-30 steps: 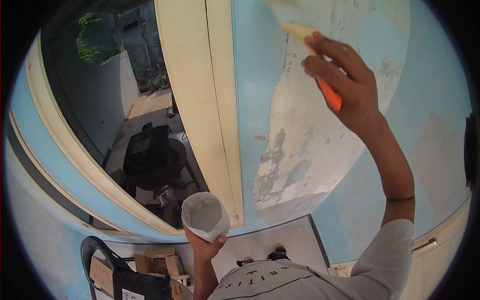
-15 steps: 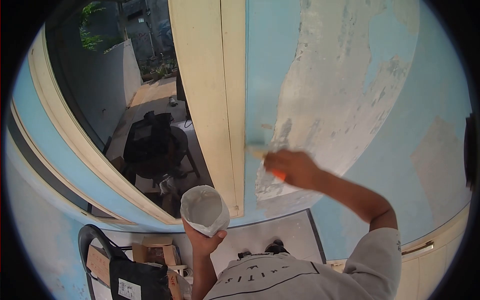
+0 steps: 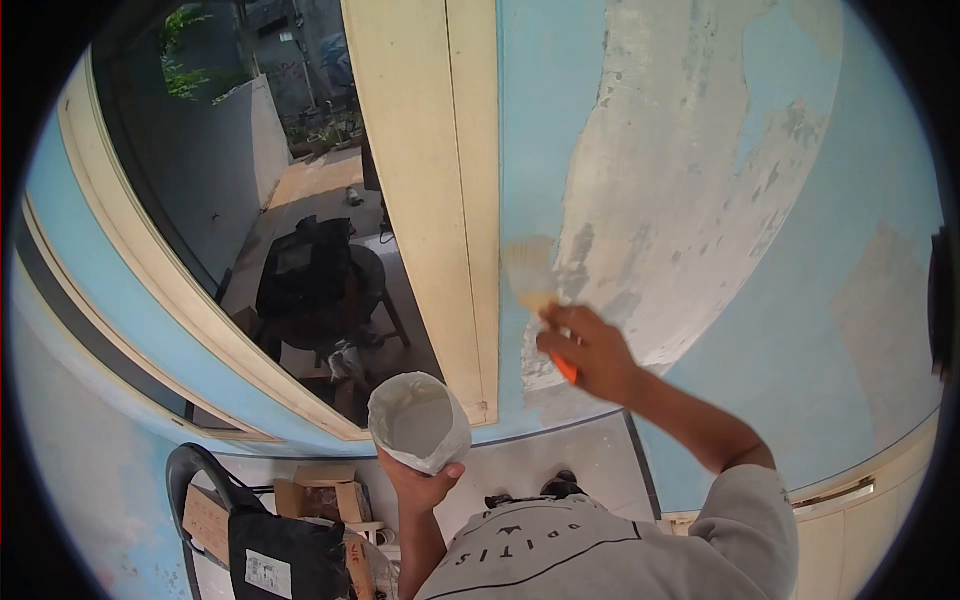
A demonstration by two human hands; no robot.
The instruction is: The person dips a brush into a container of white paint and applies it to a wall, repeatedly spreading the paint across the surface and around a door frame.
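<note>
My right hand (image 3: 592,352) is closed around the handle of a paintbrush (image 3: 540,300), its orange end showing below my fingers. The blurred bristles are up against the blue strip of wall (image 3: 535,180) between the door frame and the peeled patch (image 3: 650,200). Lower down, my left hand (image 3: 425,485) grips a whitish tub (image 3: 450,450) from beneath and the side. The tub tilts toward me, with pale grey-white paint (image 3: 418,420) visible inside it.
A cream door frame (image 3: 430,200) borders dark glass (image 3: 330,270) on the left. At lower left a black chair (image 3: 195,460) carries a black bag (image 3: 285,545), beside cardboard boxes (image 3: 325,490) on the floor. A door handle (image 3: 840,497) is at lower right.
The paintbrush has swung from pointing left at the door frame to pointing up along the blue strip, its bristles now higher. My left hand still holds the tub; the view has shifted slightly.
</note>
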